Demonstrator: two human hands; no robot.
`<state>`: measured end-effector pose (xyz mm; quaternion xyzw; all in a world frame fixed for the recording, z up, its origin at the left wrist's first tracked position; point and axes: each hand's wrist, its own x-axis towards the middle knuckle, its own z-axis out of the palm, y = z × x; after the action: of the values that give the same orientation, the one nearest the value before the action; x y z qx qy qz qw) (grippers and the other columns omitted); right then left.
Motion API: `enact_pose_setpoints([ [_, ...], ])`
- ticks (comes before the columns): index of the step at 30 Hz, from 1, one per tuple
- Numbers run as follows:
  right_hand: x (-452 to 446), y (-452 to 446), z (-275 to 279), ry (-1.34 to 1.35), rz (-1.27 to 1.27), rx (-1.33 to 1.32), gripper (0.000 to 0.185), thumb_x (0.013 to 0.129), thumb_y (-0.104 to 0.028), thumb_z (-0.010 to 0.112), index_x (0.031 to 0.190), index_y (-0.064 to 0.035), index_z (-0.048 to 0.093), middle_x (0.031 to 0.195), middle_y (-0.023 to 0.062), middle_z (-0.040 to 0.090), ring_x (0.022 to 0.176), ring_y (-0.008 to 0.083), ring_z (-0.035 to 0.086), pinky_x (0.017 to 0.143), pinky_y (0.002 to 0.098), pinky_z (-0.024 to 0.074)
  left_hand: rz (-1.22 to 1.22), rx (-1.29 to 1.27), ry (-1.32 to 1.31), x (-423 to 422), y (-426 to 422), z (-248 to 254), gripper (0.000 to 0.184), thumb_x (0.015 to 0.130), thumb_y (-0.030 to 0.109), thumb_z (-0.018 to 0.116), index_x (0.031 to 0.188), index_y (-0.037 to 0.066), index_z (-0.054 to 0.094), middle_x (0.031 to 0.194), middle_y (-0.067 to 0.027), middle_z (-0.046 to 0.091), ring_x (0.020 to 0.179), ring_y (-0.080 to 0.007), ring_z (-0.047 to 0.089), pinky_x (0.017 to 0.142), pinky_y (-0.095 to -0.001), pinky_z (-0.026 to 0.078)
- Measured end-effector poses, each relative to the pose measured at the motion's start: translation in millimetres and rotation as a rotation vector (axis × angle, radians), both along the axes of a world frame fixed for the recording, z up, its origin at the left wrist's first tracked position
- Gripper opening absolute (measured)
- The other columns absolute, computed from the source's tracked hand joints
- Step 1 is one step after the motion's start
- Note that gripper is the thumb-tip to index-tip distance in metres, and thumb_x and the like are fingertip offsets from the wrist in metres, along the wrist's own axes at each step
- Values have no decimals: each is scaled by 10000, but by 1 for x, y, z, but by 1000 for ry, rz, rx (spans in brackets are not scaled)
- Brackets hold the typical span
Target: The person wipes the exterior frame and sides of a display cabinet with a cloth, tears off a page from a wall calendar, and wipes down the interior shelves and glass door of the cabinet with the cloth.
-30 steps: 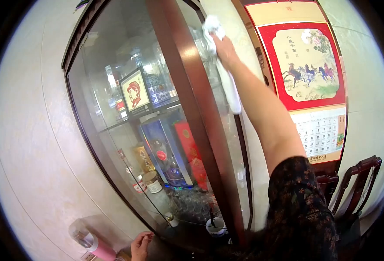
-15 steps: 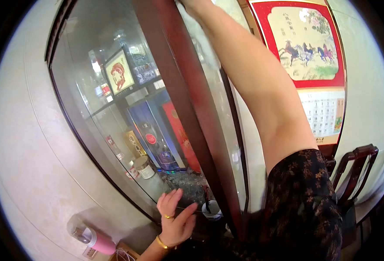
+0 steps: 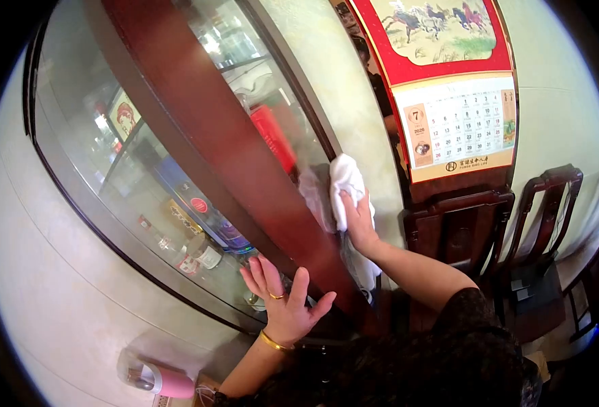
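My right hand (image 3: 358, 220) holds a white cloth (image 3: 348, 182) against the glass at the right side of a tall cabinet, beside its dark frame. Part of the cloth hangs below the hand. My left hand (image 3: 289, 308), with a gold ring and bracelet, has its fingers spread at the lower part of the left glass door, close to the reddish wooden post (image 3: 231, 149). Whether its fingertips touch the glass I cannot tell. Behind the glass stand a blue box (image 3: 211, 217), a jar (image 3: 204, 252) and a framed portrait (image 3: 124, 117).
A red wall calendar (image 3: 458, 129) hangs right of the cabinet. Dark wooden chairs (image 3: 458, 234) stand below it, one with something dark on its seat. At the lower left, a pink container (image 3: 174, 382) is by the wall near a cable.
My right hand has moved down the right-hand glass with the cloth. My left hand has risen from the lower edge to the door, fingers spread. The view has shifted down and right.
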<state>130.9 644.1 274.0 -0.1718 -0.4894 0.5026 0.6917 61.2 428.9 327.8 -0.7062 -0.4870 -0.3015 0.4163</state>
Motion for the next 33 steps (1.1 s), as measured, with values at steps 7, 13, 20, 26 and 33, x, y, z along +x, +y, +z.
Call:
enact_pose_setpoints([
  [7, 11, -1, 235, 74, -285, 680, 494, 777, -323, 548, 1072, 71, 515, 1193, 283, 425, 1098, 388, 414, 980, 399, 285, -18, 23, -2, -2, 2, -4, 732, 735, 447, 620, 1335, 184, 291, 1402, -283, 67, 1279, -496, 80, 963, -664, 53],
  [13, -28, 90, 306, 181, -399, 633, 569, 749, -276, 619, 1135, 100, 436, 1013, 245, 547, 1002, 343, 511, 877, 357, 404, -28, -22, -34, -3, -2, -5, 745, 675, 425, 689, 1291, 200, 336, 1404, -280, 61, 1277, -503, 68, 960, -664, 50],
  [20, -15, 101, 116, -58, -230, 496, 524, 792, -228, 559, 1202, 53, 393, 1168, 212, 438, 1123, 305, 410, 974, 371, 295, -2, -12, -15, -4, 0, -5, 800, 712, 498, 634, 1359, 231, 246, 1408, -285, 25, 1283, -497, 32, 969, -653, 31],
  [26, 0, 64, -64, -317, -174, 110, 384, 871, -146, 454, 1204, 42, 419, 1114, 172, 504, 1127, 288, 420, 1005, 360, 265, 28, -19, -20, -5, -1, -5, 849, 731, 521, 598, 1397, 253, 146, 1413, -280, -30, 1287, -492, -2, 969, -652, 27],
  [33, 16, 28, 106, -123, 85, 305, 407, 882, -324, 481, 1105, 14, 516, 979, 87, 556, 912, 148, 502, 816, 288, 407, 32, -17, -19, -4, -1, -5, 869, 725, 521, 602, 1400, 252, 126, 1410, -288, -19, 1284, -498, -6, 963, -659, 27],
])
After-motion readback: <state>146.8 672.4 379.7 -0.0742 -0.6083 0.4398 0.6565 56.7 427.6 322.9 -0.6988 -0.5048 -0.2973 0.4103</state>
